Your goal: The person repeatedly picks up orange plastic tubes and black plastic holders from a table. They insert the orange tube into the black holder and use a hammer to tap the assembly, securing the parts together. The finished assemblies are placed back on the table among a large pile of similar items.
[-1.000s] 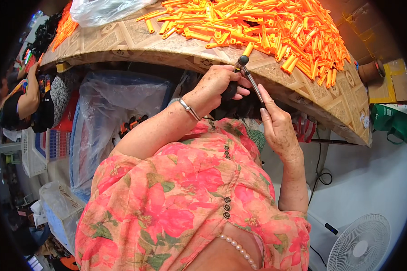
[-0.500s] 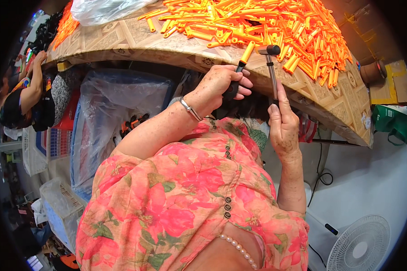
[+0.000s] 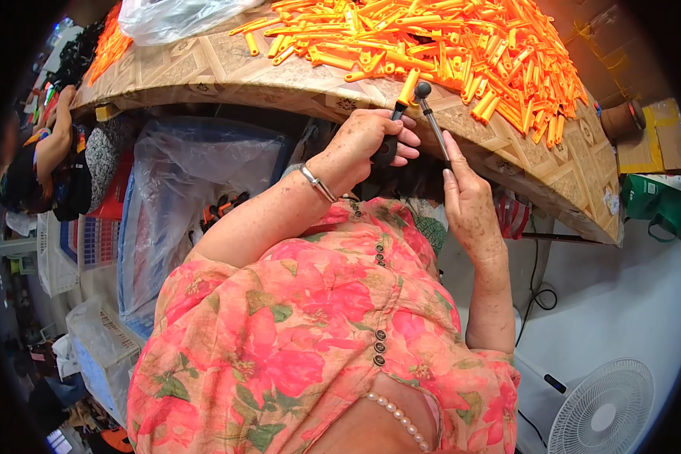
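My left hand [image 3: 371, 140] is closed around a black handle [image 3: 387, 148] that has an orange plastic piece [image 3: 408, 85] on its upper end. In my right hand [image 3: 470, 198] is a small mallet [image 3: 434, 127] with a thin metal shaft, gripped low with the index finger laid along it. The mallet's dark, round head [image 3: 422, 90] is right beside the orange piece; whether they touch I cannot tell. Both hands are just in front of the table's near edge. Beyond them a large heap of orange plastic pieces [image 3: 446, 45] covers the patterned tabletop [image 3: 227, 64].
A clear plastic bag [image 3: 178, 19] lies on the table's far left. Below is a blue bin lined with plastic [image 3: 204, 163]. A spool [image 3: 623, 119] and a green bag [image 3: 653, 200] are at the right, a white fan [image 3: 604, 416] lower right. Another person's arm [image 3: 57, 144] shows at the far left.
The mallet has swung left, its head coming from right of the orange piece to close beside it. My right hand has shifted slightly left; my left hand is nearly still.
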The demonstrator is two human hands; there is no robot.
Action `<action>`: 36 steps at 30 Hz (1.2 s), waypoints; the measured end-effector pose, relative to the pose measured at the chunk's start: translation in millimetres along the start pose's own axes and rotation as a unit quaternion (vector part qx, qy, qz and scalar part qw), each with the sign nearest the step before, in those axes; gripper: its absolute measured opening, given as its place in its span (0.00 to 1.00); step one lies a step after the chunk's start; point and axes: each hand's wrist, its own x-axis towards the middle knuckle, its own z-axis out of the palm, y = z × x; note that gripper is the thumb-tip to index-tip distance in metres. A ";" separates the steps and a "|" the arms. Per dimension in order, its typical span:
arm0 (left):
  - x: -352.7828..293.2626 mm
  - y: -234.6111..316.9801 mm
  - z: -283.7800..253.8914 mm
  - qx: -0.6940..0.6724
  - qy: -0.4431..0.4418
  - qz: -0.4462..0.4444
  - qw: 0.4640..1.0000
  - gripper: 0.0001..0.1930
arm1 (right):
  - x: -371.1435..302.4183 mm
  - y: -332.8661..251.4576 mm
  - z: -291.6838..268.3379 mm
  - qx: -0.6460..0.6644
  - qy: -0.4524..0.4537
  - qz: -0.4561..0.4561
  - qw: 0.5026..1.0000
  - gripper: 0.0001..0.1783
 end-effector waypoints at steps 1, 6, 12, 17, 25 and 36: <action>0.3 -0.1 -0.3 0.000 0.000 -0.002 1.000 0.13 | 0.1 1.1 -2.5 0.010 -0.004 -0.007 1.000 0.30; 0.5 -2.7 -2.0 -0.006 -0.007 0.000 1.000 0.12 | -2.7 -9.1 -0.5 0.055 0.030 -0.028 0.998 0.30; -1.4 -1.4 -0.6 -0.013 0.003 -0.008 1.000 0.12 | 4.2 -12.1 -2.4 0.042 -0.001 -0.029 0.999 0.30; 1.3 -0.1 -0.6 -0.020 -0.010 0.002 1.000 0.12 | 0.2 -16.6 -6.9 0.055 -0.010 0.012 0.998 0.30; -15.5 -2.6 -0.6 -0.019 -0.029 -0.012 0.999 0.14 | 0.6 -17.1 -11.1 0.104 0.018 0.046 0.993 0.30; -12.3 -4.5 -11.6 -0.020 -0.037 -0.006 0.999 0.16 | -4.3 -13.6 -0.8 0.091 0.035 0.011 0.995 0.30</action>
